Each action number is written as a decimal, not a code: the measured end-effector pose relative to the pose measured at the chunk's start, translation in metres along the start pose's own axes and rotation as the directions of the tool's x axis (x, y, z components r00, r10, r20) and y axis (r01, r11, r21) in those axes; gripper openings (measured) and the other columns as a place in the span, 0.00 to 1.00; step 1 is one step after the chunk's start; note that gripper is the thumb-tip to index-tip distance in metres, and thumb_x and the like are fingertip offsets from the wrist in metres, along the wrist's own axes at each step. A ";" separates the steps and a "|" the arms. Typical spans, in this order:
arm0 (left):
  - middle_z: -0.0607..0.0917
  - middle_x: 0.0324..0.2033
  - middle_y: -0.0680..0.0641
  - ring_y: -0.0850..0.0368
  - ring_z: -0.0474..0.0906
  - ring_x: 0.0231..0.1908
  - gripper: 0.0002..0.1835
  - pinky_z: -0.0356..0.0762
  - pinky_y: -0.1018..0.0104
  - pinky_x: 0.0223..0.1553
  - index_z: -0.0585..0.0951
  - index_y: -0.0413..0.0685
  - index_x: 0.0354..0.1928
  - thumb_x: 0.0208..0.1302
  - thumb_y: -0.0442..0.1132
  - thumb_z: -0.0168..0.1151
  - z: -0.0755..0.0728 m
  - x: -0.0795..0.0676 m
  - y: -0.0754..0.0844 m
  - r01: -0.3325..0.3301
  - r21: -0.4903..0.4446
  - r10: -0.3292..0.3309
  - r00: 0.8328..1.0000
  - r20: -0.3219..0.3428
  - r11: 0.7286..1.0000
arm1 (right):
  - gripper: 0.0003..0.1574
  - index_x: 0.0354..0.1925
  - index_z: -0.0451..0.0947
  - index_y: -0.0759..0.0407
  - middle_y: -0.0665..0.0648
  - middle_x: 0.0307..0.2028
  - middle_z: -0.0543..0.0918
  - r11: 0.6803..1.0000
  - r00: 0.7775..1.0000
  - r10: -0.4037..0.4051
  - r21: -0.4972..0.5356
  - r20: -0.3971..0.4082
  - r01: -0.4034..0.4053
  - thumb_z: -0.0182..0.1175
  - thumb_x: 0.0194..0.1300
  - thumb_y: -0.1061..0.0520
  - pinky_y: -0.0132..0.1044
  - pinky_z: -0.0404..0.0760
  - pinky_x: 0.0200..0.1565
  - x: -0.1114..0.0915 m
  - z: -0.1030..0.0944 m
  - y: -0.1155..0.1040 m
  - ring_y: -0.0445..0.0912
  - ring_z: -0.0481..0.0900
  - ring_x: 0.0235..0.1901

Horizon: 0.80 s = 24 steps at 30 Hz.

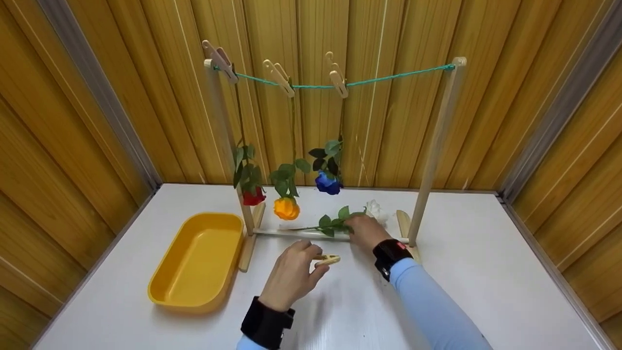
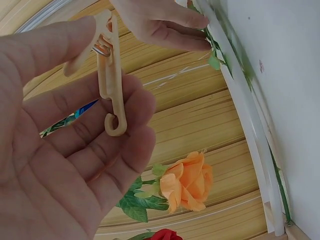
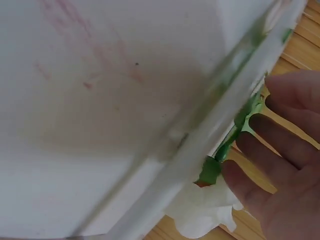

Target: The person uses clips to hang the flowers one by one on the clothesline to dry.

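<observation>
My left hand [image 1: 290,273] pinches a pale clothespin [image 2: 114,82] between thumb and fingers, in front of the rack's low bar [image 1: 291,234]. Lying behind that bar is a white rose [image 1: 375,209] with a leafy green stem. Over its stem, close to the bloom, reaches my right hand [image 1: 365,233]. In the right wrist view its fingers [image 3: 275,145] are spread and fairly straight, with tips right at the green leaves [image 3: 230,140]. From the rack's green cord [image 1: 311,87] a red rose [image 1: 253,196], an orange rose [image 1: 286,209] and a blue rose [image 1: 328,183] hang upside down, each by a clothespin.
A yellow basin [image 1: 199,262] stands left of the rack on the white table [image 1: 486,282]. Wooden posts [image 1: 432,160] hold up the cord at both ends. Wood-patterned panels [image 1: 388,29] enclose the back and sides.
</observation>
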<state>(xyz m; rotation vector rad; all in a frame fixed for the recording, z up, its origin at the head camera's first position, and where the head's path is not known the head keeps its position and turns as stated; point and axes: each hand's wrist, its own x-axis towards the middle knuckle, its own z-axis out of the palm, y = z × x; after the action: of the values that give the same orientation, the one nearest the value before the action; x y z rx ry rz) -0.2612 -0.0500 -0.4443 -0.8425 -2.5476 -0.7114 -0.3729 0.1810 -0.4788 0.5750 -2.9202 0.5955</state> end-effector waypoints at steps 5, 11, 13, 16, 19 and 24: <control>0.84 0.34 0.50 0.59 0.76 0.32 0.11 0.78 0.66 0.35 0.87 0.45 0.39 0.59 0.41 0.78 0.001 0.001 0.000 0.002 0.000 -0.002 1.000 0.005 1.000 | 0.13 0.44 0.88 0.64 0.65 0.41 0.86 0.997 1.000 0.020 -0.078 -0.007 -0.021 0.64 0.60 0.70 0.59 0.80 0.51 0.010 0.006 0.002 0.62 0.82 0.45; 0.83 0.34 0.50 0.59 0.76 0.32 0.11 0.78 0.67 0.35 0.87 0.45 0.39 0.59 0.41 0.78 0.001 0.000 0.002 -0.002 0.003 0.002 1.000 0.013 1.000 | 0.08 0.36 0.87 0.64 0.64 0.37 0.86 0.993 0.997 0.073 -0.095 -0.003 -0.073 0.63 0.60 0.71 0.58 0.80 0.51 0.017 0.009 0.006 0.61 0.83 0.43; 0.83 0.34 0.50 0.59 0.76 0.32 0.11 0.78 0.67 0.35 0.87 0.45 0.39 0.59 0.41 0.79 0.002 0.000 0.002 -0.009 0.005 0.009 1.000 0.011 1.000 | 0.07 0.33 0.86 0.63 0.62 0.36 0.87 0.992 0.996 0.094 -0.080 0.008 -0.093 0.63 0.60 0.71 0.55 0.82 0.47 0.018 0.010 0.008 0.60 0.85 0.40; 0.83 0.33 0.50 0.60 0.76 0.32 0.11 0.77 0.68 0.34 0.87 0.45 0.38 0.59 0.41 0.79 0.003 0.000 0.003 -0.011 0.009 0.011 1.000 0.008 1.000 | 0.08 0.28 0.85 0.62 0.60 0.31 0.87 0.990 0.992 0.127 -0.063 0.028 -0.125 0.63 0.61 0.71 0.51 0.83 0.40 0.018 0.011 0.010 0.57 0.84 0.34; 0.84 0.33 0.50 0.59 0.76 0.32 0.10 0.77 0.68 0.34 0.87 0.45 0.38 0.59 0.41 0.78 0.002 0.001 0.003 -0.002 0.010 0.001 1.000 0.011 1.000 | 0.11 0.24 0.83 0.61 0.59 0.27 0.85 0.990 0.992 0.128 -0.067 0.014 -0.127 0.62 0.61 0.70 0.49 0.83 0.36 0.018 0.009 0.010 0.54 0.83 0.30; 0.84 0.34 0.50 0.59 0.76 0.32 0.10 0.78 0.67 0.35 0.87 0.46 0.38 0.59 0.41 0.79 0.000 0.002 0.002 0.021 0.011 -0.021 1.000 0.020 1.000 | 0.11 0.21 0.80 0.62 0.61 0.27 0.85 0.990 0.995 0.021 -0.140 -0.096 -0.034 0.64 0.58 0.70 0.52 0.83 0.37 0.017 0.002 0.005 0.58 0.84 0.31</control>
<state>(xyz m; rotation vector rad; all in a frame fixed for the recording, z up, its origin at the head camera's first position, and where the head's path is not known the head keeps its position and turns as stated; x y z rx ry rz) -0.2612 -0.0480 -0.4431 -0.8240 -2.5792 -0.6985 -0.3904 0.1784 -0.4789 0.4769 -2.8563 0.4014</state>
